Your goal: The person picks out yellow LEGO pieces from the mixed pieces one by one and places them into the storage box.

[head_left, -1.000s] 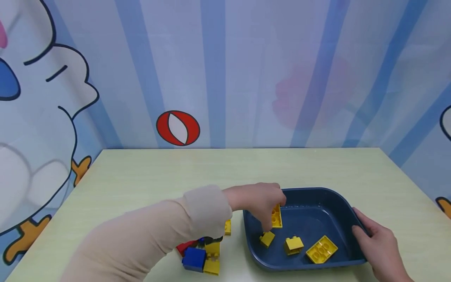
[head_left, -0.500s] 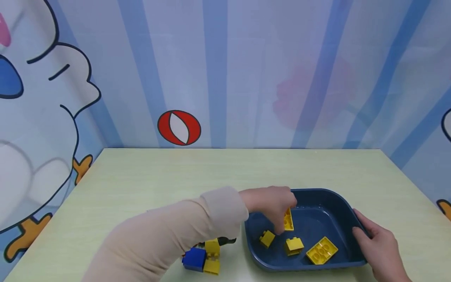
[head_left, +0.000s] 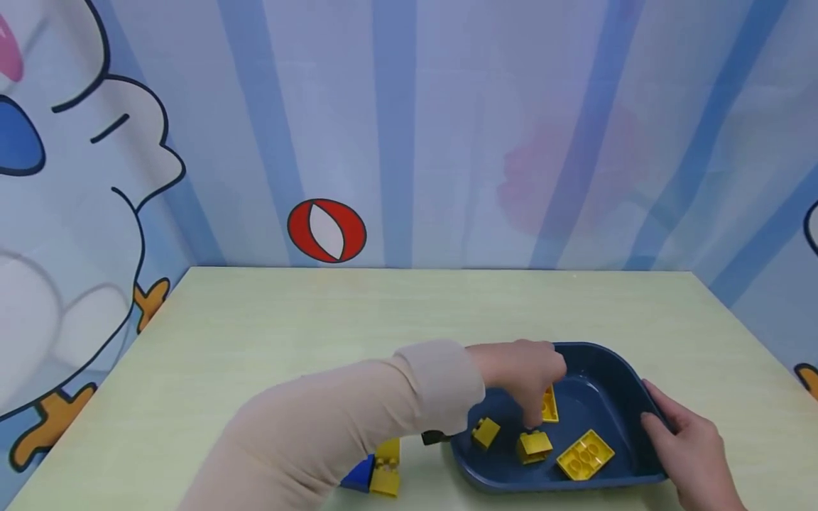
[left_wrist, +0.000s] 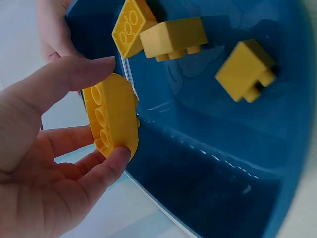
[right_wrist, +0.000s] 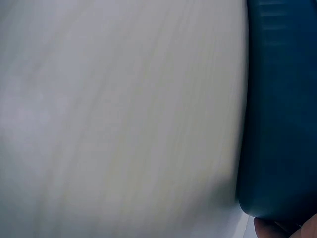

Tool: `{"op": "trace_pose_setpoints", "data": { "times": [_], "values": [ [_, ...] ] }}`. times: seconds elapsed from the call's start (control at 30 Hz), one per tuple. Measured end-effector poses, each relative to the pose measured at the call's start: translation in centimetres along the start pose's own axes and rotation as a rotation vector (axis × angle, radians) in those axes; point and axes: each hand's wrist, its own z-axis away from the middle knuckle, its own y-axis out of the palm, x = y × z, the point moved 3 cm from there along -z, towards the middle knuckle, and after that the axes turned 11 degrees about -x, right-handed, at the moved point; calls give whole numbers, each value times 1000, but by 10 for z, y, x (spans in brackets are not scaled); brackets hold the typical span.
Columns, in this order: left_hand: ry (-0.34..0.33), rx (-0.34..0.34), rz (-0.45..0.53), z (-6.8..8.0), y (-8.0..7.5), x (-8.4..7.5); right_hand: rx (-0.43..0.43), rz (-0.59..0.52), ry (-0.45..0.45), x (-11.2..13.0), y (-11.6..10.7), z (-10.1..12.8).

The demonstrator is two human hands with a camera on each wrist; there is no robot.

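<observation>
My left hand (head_left: 527, 376) reaches over the dark blue tray (head_left: 584, 401) and pinches a yellow toy brick (left_wrist: 121, 116) between thumb and fingers. That brick has curved ends, and its hollow underside faces the palm in the left wrist view. Three more yellow bricks lie in the tray: a small one (head_left: 486, 433) at left, another (head_left: 534, 448) mid-front, and a longer one (head_left: 586, 455) with its hollow side up. At the tray's right end, my right hand (head_left: 693, 443) grips the rim, thumb inside. The right wrist view catches only its fingertips (right_wrist: 267, 229) beside the tray's outer wall.
Left of the tray, a blue brick (head_left: 359, 474) and yellow bricks (head_left: 385, 474) lie on the pale table (head_left: 287, 312), partly hidden by the left sleeve (head_left: 358, 404). A printed curtain (head_left: 441, 142) stands along the table's back edge.
My left hand has moved rightward across the tray, still holding the yellow brick. Its sleeve now covers more of the loose bricks. The right hand and tray stay nearly in place.
</observation>
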Motion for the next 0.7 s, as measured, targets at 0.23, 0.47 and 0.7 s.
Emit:
{"op": "trace_pose_setpoints", "data": {
  "times": [0.23,0.47,0.7],
  "values": [
    [-15,7,11,-12,1,-5,1,-21,20,-4,1,-3],
    [-42,-14,42,-22,6,-5,-11,-11,15,-2,-1,-3],
    [-68,-18,115,-31,12,-10,-18,-21,6,0,-2,2]
  ]
}}
